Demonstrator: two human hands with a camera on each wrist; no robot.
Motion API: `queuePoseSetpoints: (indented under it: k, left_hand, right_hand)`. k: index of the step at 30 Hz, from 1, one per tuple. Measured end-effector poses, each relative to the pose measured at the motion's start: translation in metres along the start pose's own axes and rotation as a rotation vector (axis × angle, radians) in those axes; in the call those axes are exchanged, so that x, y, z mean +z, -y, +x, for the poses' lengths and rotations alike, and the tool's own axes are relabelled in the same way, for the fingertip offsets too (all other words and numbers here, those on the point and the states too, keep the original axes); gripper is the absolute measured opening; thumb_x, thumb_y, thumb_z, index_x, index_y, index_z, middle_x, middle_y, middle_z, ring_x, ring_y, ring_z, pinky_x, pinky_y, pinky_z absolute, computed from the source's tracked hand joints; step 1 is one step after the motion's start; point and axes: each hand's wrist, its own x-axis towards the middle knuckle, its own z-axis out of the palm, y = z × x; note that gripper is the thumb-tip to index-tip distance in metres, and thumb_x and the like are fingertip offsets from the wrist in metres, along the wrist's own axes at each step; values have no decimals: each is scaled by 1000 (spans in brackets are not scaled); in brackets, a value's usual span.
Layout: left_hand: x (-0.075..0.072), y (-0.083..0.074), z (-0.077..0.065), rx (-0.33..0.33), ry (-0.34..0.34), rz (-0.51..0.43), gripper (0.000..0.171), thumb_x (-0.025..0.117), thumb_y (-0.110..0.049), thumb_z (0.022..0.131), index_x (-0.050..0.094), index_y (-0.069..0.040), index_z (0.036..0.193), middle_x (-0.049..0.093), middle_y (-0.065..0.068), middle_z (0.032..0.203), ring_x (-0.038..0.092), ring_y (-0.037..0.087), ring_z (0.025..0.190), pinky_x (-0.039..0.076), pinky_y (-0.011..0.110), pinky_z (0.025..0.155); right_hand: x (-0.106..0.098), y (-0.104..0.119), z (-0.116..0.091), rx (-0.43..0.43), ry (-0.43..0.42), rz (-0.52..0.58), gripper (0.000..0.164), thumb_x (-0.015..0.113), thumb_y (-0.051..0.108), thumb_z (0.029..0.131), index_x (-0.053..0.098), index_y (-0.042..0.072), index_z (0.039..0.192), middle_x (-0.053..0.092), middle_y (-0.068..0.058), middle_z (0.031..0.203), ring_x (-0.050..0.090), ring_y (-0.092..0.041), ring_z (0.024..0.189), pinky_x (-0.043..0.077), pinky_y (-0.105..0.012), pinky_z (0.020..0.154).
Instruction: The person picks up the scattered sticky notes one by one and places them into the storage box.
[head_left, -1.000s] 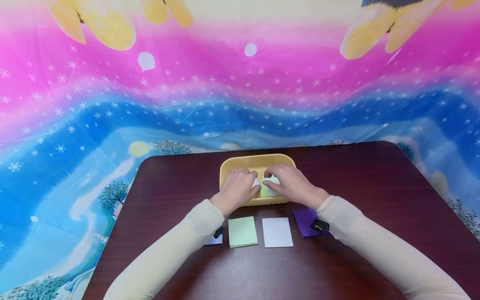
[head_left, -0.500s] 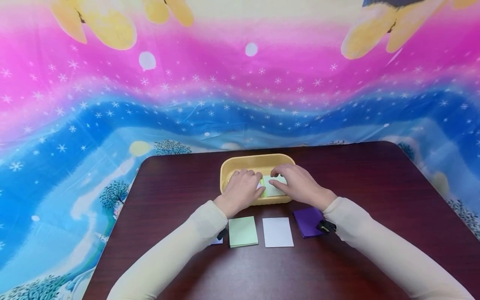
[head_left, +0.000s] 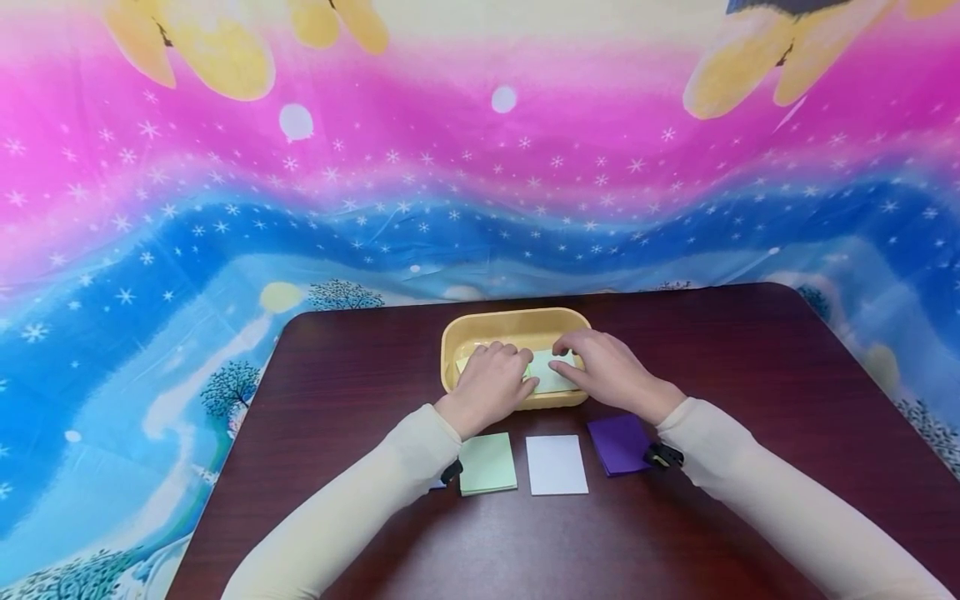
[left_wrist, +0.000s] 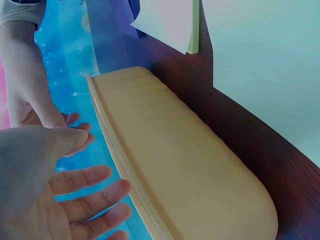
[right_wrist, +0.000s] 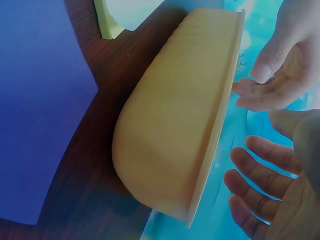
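My left hand [head_left: 491,379] reaches over the left half of a yellow plastic basket [head_left: 517,314], fingers loosely bent. The right hand [head_left: 611,372] hangs over the basket's right end, thumb and forefinger apart. Between them, pale green square paper [head_left: 551,377] lies in the basket; the left hand hides part of what is inside. A pale yellowish paper edge [head_left: 461,364] shows left of that hand. In the left wrist view, the left hand's fingers [left_wrist: 92,202] are spread beside the basket's rim with nothing visible between them. Likewise relaxed are the right hand's fingers [right_wrist: 262,172] in the right wrist view.
In front of the basket, a row of square paper stacks lies on the dark wooden table [head_left: 360,367]: light green [head_left: 487,464], white [head_left: 557,465] and purple [head_left: 617,445]. Another is mostly hidden under the left wrist. A patterned cloth [head_left: 480,167] hangs behind the table.
Both hands have shifted rightward over the basket, the right hand farther. The pale green paper now shows farther right, and a yellowish paper edge has come into view on the left.
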Motion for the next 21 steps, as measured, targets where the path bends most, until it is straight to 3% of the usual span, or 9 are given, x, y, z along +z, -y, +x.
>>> queuePoseSetpoints:
  k: [6,15,21]
  left_hand:
    - [-2,-1,0,-2,-2,-2,32,61,-41,99,71,-14,113,72,2,95,68,22,89,55,37,77]
    - [2,-5,-1,13,-11,4,30,61,-42,99,70,-15,109,72,3,96,68,23,91,55,39,79]
    - [4,-7,-1,23,-24,8,29,62,-41,98,70,-15,108,72,2,95,67,23,89,55,38,78]
  right_hand:
    - [-1,-4,-3,10,8,-13,25,70,29,95,73,9,108,75,-5,104,68,-24,86,53,-40,75]
    - [-5,-8,-9,-1,-5,-18,24,71,28,95,73,8,107,75,-6,103,69,-25,93,54,-43,79]
    - [-6,-13,-14,-8,-15,-35,22,71,26,94,73,8,106,74,-5,98,65,-20,83,51,-38,73]
